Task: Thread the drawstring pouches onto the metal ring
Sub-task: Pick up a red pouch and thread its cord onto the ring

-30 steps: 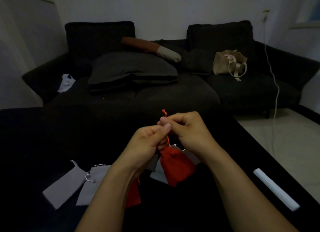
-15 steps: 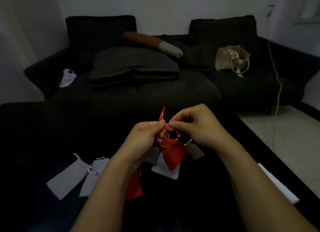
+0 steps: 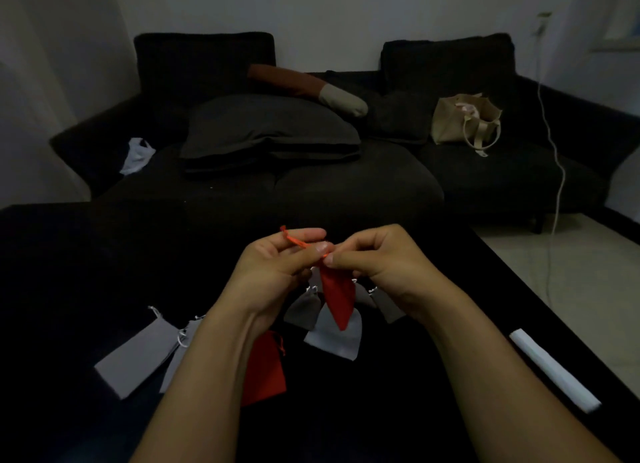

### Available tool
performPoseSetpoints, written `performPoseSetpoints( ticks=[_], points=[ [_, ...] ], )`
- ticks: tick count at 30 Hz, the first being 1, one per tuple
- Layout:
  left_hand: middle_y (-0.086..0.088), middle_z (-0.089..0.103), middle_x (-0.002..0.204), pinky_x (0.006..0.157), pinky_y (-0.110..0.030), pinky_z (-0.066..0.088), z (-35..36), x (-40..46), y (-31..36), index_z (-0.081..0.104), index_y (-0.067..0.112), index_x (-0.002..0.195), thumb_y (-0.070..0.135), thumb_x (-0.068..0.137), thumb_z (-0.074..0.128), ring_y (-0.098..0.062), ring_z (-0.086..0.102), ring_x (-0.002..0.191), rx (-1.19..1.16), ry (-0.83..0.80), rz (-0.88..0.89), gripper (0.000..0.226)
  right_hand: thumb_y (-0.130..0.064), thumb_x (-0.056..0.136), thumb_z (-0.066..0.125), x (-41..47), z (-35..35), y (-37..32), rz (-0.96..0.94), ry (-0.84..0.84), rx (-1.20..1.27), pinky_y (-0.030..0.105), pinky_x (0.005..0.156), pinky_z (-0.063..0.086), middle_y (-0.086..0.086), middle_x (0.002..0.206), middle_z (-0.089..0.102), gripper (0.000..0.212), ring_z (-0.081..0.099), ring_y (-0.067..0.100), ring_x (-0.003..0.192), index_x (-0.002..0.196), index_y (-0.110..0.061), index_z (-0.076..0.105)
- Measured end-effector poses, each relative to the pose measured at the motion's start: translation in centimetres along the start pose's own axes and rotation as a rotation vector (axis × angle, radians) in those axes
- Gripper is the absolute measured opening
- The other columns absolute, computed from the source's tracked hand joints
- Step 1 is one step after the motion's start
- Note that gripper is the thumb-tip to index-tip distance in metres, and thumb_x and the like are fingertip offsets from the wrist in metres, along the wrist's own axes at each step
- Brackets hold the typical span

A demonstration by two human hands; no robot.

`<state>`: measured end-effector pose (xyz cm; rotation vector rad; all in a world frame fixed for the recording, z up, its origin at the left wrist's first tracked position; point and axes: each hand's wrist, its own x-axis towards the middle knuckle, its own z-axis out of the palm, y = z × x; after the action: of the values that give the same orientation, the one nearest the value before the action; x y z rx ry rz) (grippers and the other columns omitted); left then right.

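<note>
Left hand (image 3: 273,268) pinches the orange drawstring cord (image 3: 300,242) taut – right hand (image 3: 377,258) pinches its base, steadying the hanging red fabric pouch (image 3: 338,296) – likely for threading.

A dim home living room; a dark sofa (image 3: 346,185) with cushions (image 3: 270,127), a beige tote bag (image 3: 464,123); a black low table (image 3: 86,255) in front.

Red pouch (image 3: 337,298), hanging below the pinch: matt cloth, orange cord. Grey pouches (image 3: 138,355) left of the hands: matt fabric, probably felt-like. Table (image 3: 69,255) beneath: black, matt. White strip (image 3: 554,374) right: smooth.
</note>
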<state>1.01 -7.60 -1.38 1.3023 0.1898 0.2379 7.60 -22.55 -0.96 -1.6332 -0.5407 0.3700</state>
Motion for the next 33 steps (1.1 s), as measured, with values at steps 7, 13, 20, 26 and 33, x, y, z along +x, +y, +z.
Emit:
performPoseSetpoints(
  ticks=[7,13,20,26,33],
  points=[
    [-0.010,0.076,0.076,0.068,-0.022,0.059,-1.3,0.0,0.5,0.071,0.007,0.091,-0.006,0.075,0.075,-0.016,0.074,0.071,0.378,0.021,0.195,0.021,-0.002,0.074,0.079,0.0,0.0,0.2,-0.011,0.048,0.018,0.015,0.056,0.049,0.020,0.075,0.071,0.008,0.065,0.012,0.063,0.078,0.003,0.074],
    [-0.008,0.076,0.075,0.068,-0.022,0.058,-1.4,0.0,0.4,0.073,0.008,0.087,-0.003,0.074,0.076,-0.015,0.074,0.072,0.397,0.044,0.247,0.017,-0.001,0.078,0.076,-0.3,-0.1,0.2,-0.031,-0.036,0.003,0.026,0.070,0.058,0.018,0.088,0.074,0.011,0.073,0.022,0.079,0.085,0.007,0.073],
    [-0.015,0.076,0.082,0.070,-0.025,0.060,-0.8,-0.3,0.6,0.073,0.008,0.089,0.000,0.078,0.071,-0.018,0.073,0.075,0.206,0.031,0.192,0.014,0.008,0.077,0.073,0.0,0.2,0.4,-0.055,0.026,0.005,0.041,0.087,0.059,0.024,0.092,0.073,0.006,0.072,0.034,0.091,0.078,0.011,0.067],
    [-0.013,0.077,0.084,0.072,-0.027,0.060,-0.6,-0.2,0.4,0.074,0.012,0.089,0.010,0.073,0.072,-0.019,0.074,0.078,0.165,0.041,0.199,0.016,0.013,0.076,0.070,-0.4,0.3,0.0,-0.097,-0.054,0.089,0.029,0.077,0.060,0.028,0.097,0.071,0.012,0.072,0.026,0.084,0.084,0.020,0.065],
    [-0.012,0.077,0.082,0.071,-0.025,0.060,-0.8,-0.5,0.7,0.073,0.004,0.089,0.002,0.070,0.077,-0.018,0.075,0.078,0.308,0.008,0.246,0.020,-0.003,0.075,0.080,-0.3,0.0,0.1,-0.126,0.036,-0.119,0.041,0.079,0.061,0.015,0.080,0.075,0.008,0.074,0.029,0.081,0.079,0.001,0.076]
  ],
)
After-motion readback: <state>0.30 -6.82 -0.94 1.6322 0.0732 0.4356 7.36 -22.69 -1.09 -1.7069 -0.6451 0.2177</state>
